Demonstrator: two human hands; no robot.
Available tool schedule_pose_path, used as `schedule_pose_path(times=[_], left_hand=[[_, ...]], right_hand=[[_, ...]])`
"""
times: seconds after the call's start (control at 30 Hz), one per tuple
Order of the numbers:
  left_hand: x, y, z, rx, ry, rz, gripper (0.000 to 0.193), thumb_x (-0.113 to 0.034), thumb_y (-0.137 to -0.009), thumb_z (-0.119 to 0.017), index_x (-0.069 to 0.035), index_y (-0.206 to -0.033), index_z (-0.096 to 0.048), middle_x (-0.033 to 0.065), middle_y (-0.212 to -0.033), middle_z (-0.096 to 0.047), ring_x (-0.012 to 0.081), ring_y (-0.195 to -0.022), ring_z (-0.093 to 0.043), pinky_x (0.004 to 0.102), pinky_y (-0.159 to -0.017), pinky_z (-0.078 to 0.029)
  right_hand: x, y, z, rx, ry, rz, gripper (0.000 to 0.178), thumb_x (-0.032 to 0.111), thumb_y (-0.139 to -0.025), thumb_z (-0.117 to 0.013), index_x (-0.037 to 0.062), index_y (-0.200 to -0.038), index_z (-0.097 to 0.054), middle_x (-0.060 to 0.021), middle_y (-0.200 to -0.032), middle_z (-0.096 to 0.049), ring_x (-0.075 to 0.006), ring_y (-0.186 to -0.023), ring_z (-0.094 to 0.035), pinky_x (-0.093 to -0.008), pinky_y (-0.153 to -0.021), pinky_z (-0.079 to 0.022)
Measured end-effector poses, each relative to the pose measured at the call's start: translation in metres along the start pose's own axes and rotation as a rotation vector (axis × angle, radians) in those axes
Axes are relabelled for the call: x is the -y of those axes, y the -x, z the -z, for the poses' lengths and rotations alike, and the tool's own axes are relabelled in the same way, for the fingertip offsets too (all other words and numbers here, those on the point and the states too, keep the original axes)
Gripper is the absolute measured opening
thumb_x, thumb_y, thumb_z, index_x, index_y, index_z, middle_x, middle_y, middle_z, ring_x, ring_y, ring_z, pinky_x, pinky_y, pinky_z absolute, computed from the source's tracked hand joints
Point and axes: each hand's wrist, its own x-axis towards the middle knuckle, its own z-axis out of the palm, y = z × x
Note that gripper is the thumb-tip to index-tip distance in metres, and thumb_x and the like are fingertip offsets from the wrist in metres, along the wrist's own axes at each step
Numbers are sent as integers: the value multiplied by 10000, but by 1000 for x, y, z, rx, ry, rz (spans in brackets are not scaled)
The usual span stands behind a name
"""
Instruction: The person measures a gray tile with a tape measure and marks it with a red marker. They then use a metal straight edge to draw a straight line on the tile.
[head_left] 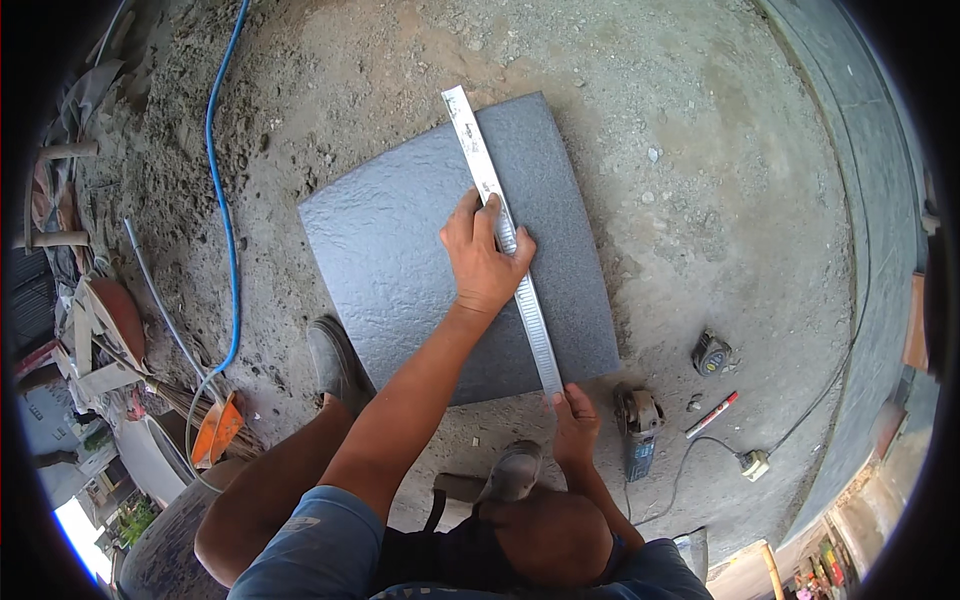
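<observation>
A large dark grey tile (400, 230) with a rough, stone-like surface lies on the dusty ground in front of me. Across it, slanting from the far edge to the near edge, runs a long silvery metal straightedge (535, 325) with marks along its face. My left hand (485, 255) grips the straightedge near its middle, thumb on one side and fingers on the other, pressing it onto the tile. At the tile's near edge, my right hand (577, 425) holds the straightedge's near end; part of its grip is hidden.
Right of the tile are an angle grinder (638, 430), a tape measure (711, 353), a red marker (712, 415) and a cable with a plug connector (754, 464). A blue hose (222, 190) and an orange trowel-like piece (217, 430) lie left. My boots (338, 362) flank the tile's near side.
</observation>
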Motion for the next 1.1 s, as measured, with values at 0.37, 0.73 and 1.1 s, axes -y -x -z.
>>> schedule_pose_path(times=[0.37, 0.73, 1.1], left_hand=[[1, -18, 26, 162, -17, -91, 585, -293, -749, -774, 67, -1172, -592, 277, -1269, -484, 414, -1102, -542, 474, -914, -464], [-16, -32, 55, 625, -186, -107, 1113, -448, -463, -915, 71, -1339, -465, 285, -1448, -329, 406, -1278, -466, 448, -1016, -468], [-17, -31, 54, 643, -283, -91, 1135, -421, -464, -918, 38, -1381, -433, 257, -1485, -313, 397, -1339, -401, 441, -1065, -420]], right_hand=[[8, -2, -7, -3, -82, -45, 353, 62, -898, -676, -88, -1196, -560, -86, -1013, -671, -98, -853, -612, -244, -746, -492], [6, -4, -4, 6, -220, -35, 349, 64, -897, -681, -83, -1191, -561, -75, -998, -673, -82, -828, -600, -233, -703, -482], [6, -5, -6, 45, -222, -6, 367, 83, -903, -681, -92, -1200, -553, -82, -999, -672, -83, -822, -602, -222, -703, -481]])
